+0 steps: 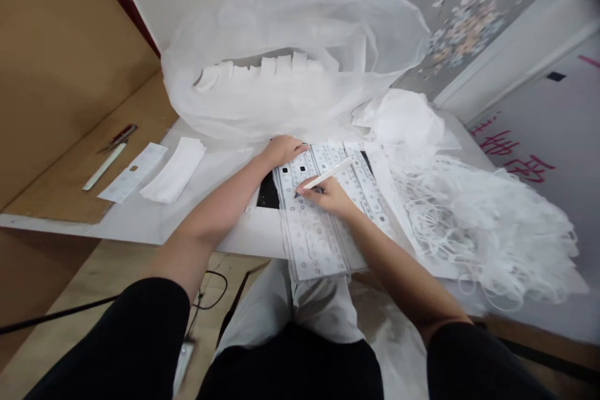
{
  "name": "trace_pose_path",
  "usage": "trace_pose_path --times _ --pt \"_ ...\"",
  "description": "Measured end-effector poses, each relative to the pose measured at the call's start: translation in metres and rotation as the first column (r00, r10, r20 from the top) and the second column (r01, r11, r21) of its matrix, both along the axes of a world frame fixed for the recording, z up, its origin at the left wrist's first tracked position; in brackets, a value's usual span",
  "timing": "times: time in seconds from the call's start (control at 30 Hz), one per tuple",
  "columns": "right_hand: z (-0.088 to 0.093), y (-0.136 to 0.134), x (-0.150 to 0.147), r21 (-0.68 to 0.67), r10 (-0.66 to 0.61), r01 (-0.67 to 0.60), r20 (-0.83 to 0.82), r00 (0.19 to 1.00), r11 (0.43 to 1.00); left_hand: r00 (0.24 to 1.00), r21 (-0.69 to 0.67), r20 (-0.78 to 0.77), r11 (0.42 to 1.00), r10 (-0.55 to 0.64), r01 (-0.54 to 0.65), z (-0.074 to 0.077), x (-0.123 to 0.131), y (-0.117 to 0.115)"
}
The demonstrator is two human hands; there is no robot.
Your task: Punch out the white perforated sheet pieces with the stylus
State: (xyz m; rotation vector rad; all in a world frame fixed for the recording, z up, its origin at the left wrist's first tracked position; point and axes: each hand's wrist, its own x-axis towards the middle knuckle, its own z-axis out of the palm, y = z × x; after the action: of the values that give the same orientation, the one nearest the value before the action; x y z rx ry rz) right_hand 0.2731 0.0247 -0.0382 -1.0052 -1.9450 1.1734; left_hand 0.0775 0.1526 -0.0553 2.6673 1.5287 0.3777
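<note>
Where the tabletop (225,165) ends closest to my camera, I see light trousers (323,309) below a patterned sheet (309,240) whose near end reaches past the edge. The rest of that sheet lies flat, partly over a black mat (269,194). My right hand (330,195) is closed around a slim white tool (330,174), its dark tip angled down at the sheet. A little farther out, my left hand (285,150) lies palm down, fingers extended, at the sheet's far left corner, just beyond 2 small dark squares (302,169); I see nothing gripped in it. Off to the right, a tangled heap of white loops (492,225) spreads over the tabletop. To the left I have 1 stack of white strips (173,172), then a pale card (122,186) with 1 opening, then a white knife-like tool (105,165) and a red tool (122,133) on brown cardboard (70,203). Beyond these, a large translucent bag (300,19) holds white pieces (276,84), and behind it I make out a gray flowered panel (473,25).
</note>
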Motion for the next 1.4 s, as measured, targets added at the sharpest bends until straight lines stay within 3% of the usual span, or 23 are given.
trace_pose_path --times 0.4,0.57,0.63,0.77,0.83,0.93,1.07,1.2,1.3,1.4 --pt "-0.003 0.000 -0.002 0.043 0.004 -0.004 0.000 1.000 0.999 1.000 0.003 0.008 1.000 0.018 -0.018 -0.001 0.000 -0.001" --pt "-0.002 -0.004 0.000 0.226 0.029 -0.047 0.082 0.996 0.973 0.999 0.011 0.033 1.000 0.008 -0.008 0.001 -0.001 -0.002" --pt "-0.002 -0.009 0.000 0.382 0.028 -0.097 0.184 0.983 0.919 0.999 0.017 0.041 1.000 0.005 -0.006 0.001 -0.001 -0.003" --pt "-0.005 -0.019 -0.002 0.642 -0.005 -0.298 0.425 0.905 0.706 0.999 0.021 0.029 1.000 0.015 -0.015 0.002 -0.001 -0.004" --pt "-0.007 -0.023 -0.003 0.711 -0.074 -0.322 0.465 0.882 0.625 1.000 0.027 0.005 1.000 0.011 -0.011 0.003 0.000 -0.005" --pt "-0.011 -0.026 -0.005 0.759 -0.165 -0.289 0.459 0.873 0.583 0.999 0.065 -0.046 0.998 -0.008 0.011 0.005 0.002 -0.008" --pt "-0.017 -0.028 -0.005 0.732 -0.220 -0.231 0.463 0.859 0.641 0.991 0.182 -0.090 0.976 -0.103 0.118 0.008 0.011 -0.017" --pt "-0.020 -0.024 -0.008 0.638 -0.335 0.021 0.376 0.864 0.770 0.975 0.233 -0.088 0.947 -0.206 0.221 0.006 0.018 -0.022" --pt "-0.014 -0.016 -0.004 0.431 -0.309 0.198 0.205 0.929 0.881 0.975 0.219 -0.064 0.950 -0.214 0.222 0.002 0.017 -0.020" --pt "-0.006 -0.009 0.014 0.200 -0.270 0.248 0.093 0.958 0.948 0.979 0.195 -0.031 0.959 -0.203 0.205 0.001 0.015 -0.016"
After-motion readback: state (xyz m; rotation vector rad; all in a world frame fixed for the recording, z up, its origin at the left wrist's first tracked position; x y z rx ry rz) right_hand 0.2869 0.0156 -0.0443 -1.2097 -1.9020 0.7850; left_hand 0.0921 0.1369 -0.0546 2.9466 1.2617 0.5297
